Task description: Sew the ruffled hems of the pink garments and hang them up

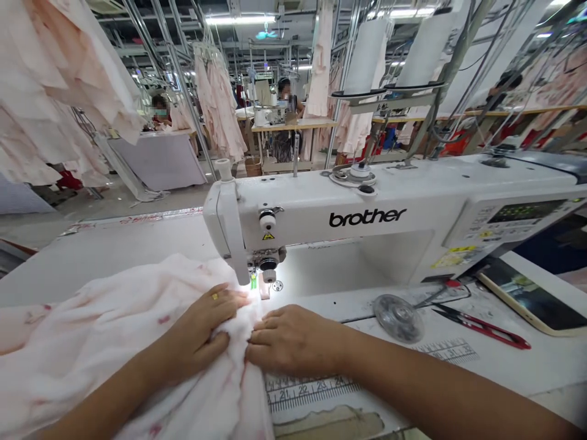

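Note:
Pale pink-white fabric (132,311) with small pink spots lies bunched on the left of the machine bed and runs up to the lit presser foot (254,281) of a white sewing machine (298,211). My left hand (206,327), a ring on one finger, rests on this cloth, its fingers stretched toward the foot and its thumb apart. Just to its right, my right hand (293,342) has its fingers curled on the fabric's edge, closed on it. Its thumb is hidden. The needle tip is lost in the glare.
Right of my hands lie a clear bobbin-like disc (398,319), red-handled thread snips (483,327) and a phone (534,296). A printed ruler (312,391) runs along the front. Thread cones (367,58) stand behind the machine. Garments hang at left (59,85); people sit at machines beyond.

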Demonstrator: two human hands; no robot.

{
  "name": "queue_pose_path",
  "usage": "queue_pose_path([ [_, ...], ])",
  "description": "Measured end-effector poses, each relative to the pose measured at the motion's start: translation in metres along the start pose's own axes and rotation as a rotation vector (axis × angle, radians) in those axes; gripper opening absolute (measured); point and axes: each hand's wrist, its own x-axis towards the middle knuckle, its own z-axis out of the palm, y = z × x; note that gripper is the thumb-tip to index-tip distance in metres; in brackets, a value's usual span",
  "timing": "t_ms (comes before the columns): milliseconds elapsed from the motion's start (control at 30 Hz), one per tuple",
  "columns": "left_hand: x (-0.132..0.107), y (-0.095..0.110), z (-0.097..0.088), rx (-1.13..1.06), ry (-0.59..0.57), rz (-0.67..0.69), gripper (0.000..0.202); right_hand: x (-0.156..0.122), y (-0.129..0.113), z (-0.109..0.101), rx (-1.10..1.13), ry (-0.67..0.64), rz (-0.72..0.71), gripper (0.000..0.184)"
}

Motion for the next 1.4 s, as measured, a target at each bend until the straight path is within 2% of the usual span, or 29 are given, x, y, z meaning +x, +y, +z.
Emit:
queue_pose_path([
  [100,0.0,0.0,-0.01,0.063,-0.008,-0.031,0.042,0.0,0.004,-0.001,-0.035,0.013,-0.019,0.015],
  [200,-0.014,0.015,-0.012,0.212,0.081,-0.049,0.048,0.0,0.001,-0.001,-0.097,0.092,-0.101,0.017],
  [300,-0.03,0.037,0.001,0.356,0.208,0.036,0.061,0.001,-0.007,0.0,-0.123,0.172,-0.172,0.018],
  [367,-0.035,0.048,0.015,0.441,0.299,0.08,0.058,0.002,-0.012,0.0,-0.125,0.185,-0.183,0.019],
  [467,-0.036,0.048,0.031,0.505,0.383,0.038,0.047,0.002,-0.016,0.001,-0.111,0.152,-0.137,0.02],
  [533,-0.032,0.041,0.029,0.463,0.377,-0.065,0.037,0.001,-0.014,0.0,-0.064,0.099,-0.105,0.018],
  [600,-0.024,0.033,0.017,0.368,0.339,-0.227,0.028,-0.001,-0.011,-0.002,0.026,0.039,-0.077,0.014],
  [667,-0.013,0.028,0.001,0.208,0.302,-0.393,0.019,-0.001,-0.008,-0.004,0.143,0.008,-0.058,0.017],
  [733,0.0,0.027,-0.01,-0.011,0.277,-0.482,0.017,-0.001,-0.005,-0.005,0.249,0.035,-0.043,0.024],
  [767,0.006,0.027,-0.012,-0.122,0.274,-0.495,0.018,0.0,-0.005,-0.005,0.28,0.068,-0.003,0.026],
  [833,0.015,0.029,-0.01,-0.276,0.274,-0.486,0.018,0.002,-0.006,-0.003,0.302,0.151,0.206,0.028],
  [900,0.019,0.03,-0.003,-0.302,0.283,-0.493,0.013,0.004,-0.007,0.0,0.301,0.207,0.466,0.024],
  [967,0.017,0.028,0.005,-0.269,0.284,-0.541,0.014,0.005,-0.009,0.003,0.318,0.204,0.605,0.018],
  [1033,0.013,0.026,0.009,-0.242,0.292,-0.599,0.024,0.005,-0.008,0.005,0.348,0.163,0.616,0.017],
  [1100,0.009,0.023,0.009,-0.221,0.302,-0.605,0.021,0.005,-0.007,0.006,0.402,0.137,0.613,0.021],
  [1167,0.006,0.023,0.009,-0.163,0.33,-0.535,0.018,0.004,-0.004,0.004,0.489,0.141,0.616,0.027],
  [1267,0.004,0.024,0.009,-0.091,0.377,-0.345,0.014,0.003,0.002,0.0,0.618,0.128,0.605,0.036],
  [1333,0.005,0.026,0.011,-0.13,0.325,-0.293,0.017,0.002,0.006,-0.003,0.64,0.092,0.547,0.036],
  [1400,0.005,0.026,0.012,-0.217,0.239,-0.351,0.016,0.001,0.01,-0.005,0.57,0.07,0.458,0.029],
])
